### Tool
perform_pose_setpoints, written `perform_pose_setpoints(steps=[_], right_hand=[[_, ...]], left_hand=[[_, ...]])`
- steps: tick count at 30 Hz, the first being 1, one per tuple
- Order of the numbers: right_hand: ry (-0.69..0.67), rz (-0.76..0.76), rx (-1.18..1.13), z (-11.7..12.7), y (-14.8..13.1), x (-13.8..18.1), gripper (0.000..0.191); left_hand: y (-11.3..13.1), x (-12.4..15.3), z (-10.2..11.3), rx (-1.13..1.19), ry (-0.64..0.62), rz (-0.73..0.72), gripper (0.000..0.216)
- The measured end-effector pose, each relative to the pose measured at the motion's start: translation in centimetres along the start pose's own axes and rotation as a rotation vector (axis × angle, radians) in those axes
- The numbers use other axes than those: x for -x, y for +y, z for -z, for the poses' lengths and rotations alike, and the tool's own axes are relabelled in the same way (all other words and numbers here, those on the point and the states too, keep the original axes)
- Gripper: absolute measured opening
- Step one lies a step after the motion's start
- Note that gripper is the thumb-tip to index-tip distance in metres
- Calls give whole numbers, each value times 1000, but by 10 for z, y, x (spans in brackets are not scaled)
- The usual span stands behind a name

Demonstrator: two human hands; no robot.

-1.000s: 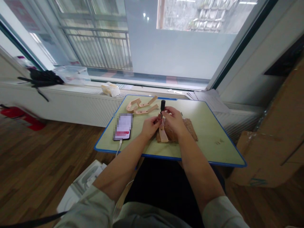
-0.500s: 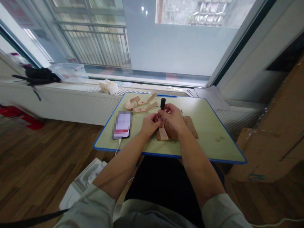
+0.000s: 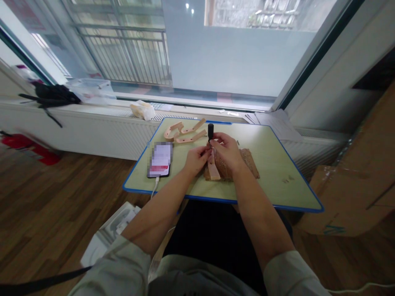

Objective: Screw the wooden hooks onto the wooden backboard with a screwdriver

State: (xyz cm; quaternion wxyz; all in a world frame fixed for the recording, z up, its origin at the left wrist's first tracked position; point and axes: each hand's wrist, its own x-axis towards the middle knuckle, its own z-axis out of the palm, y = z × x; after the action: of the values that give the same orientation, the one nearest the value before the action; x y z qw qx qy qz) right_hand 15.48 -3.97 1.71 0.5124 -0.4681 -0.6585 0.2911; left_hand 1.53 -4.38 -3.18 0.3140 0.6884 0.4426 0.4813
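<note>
A curved wooden hook with drilled holes [image 3: 212, 166] lies on a brown fibrous board [image 3: 226, 169] on the table. My left hand [image 3: 197, 159] is closed around the hook's far end, its fingertips pinched together. Just above it, what appears to be a screwdriver with a black handle [image 3: 210, 130] stands upright. The fingers of my right hand [image 3: 226, 149] are closed at the lower part of this tool. Its tip is hidden between the two hands. Farther back on the table lie more curved wooden hooks [image 3: 187, 140], with dark holes in them.
A phone [image 3: 159, 159] with a white cable [image 3: 155, 187] lies on the left of the blue-edged table [image 3: 277, 181]. Behind the table, a crumpled wrapper [image 3: 142, 110] rests on the radiator ledge. Large cardboard boxes [image 3: 354, 172] stand at right, a fire extinguisher [image 3: 31, 148] at left.
The view has shifted slightly. My hands have stayed close together at the hook, and my right fingers have moved a little at the screwdriver. More of the hook now shows below them.
</note>
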Motion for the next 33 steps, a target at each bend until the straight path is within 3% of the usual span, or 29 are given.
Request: perform_pose_setpoints(steps=[4,13,24,30,33], right_hand=[[13,4,37,1,0,1,27],[3,-15,92,-1,-1,2,21],[-44,-3,81,2,-4,3,24],[-33,-40,57,-1,-8,4,20],[-37,-42,63,-2,-9,4,20]], left_hand=[[1,2,1,-21,-28,-29,28],[7,2,1,-197,50,-27,15],[2,2,1,-46,-34,-38,27],[4,3,1,-133,99,-4,17],[5,2,1,-162,100,7,18]])
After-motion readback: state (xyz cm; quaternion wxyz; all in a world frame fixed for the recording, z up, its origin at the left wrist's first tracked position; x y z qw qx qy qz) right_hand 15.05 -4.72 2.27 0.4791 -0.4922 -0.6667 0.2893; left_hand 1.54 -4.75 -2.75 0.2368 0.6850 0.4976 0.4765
